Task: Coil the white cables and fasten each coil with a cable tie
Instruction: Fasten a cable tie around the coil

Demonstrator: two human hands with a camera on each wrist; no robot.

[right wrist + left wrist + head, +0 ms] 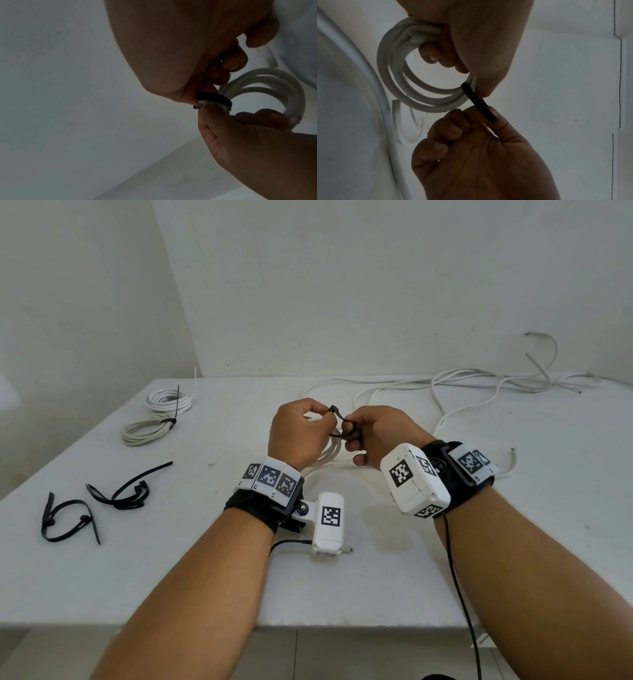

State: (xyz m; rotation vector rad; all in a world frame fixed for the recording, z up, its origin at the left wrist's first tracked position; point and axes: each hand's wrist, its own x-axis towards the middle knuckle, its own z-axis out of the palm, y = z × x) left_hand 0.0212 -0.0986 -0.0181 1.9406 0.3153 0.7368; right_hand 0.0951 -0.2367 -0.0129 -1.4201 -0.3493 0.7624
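A white cable coil is gripped in the left hand; a black cable tie around it is pinched by the right hand

White bench; far left, two tied coils; near left, loose black ties; far right, uncoiled cables.

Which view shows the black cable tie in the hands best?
Left wrist: the black plastic cable tie crosses the white cable coil unobstructed. Head view shows it small; right wrist shows a short band.
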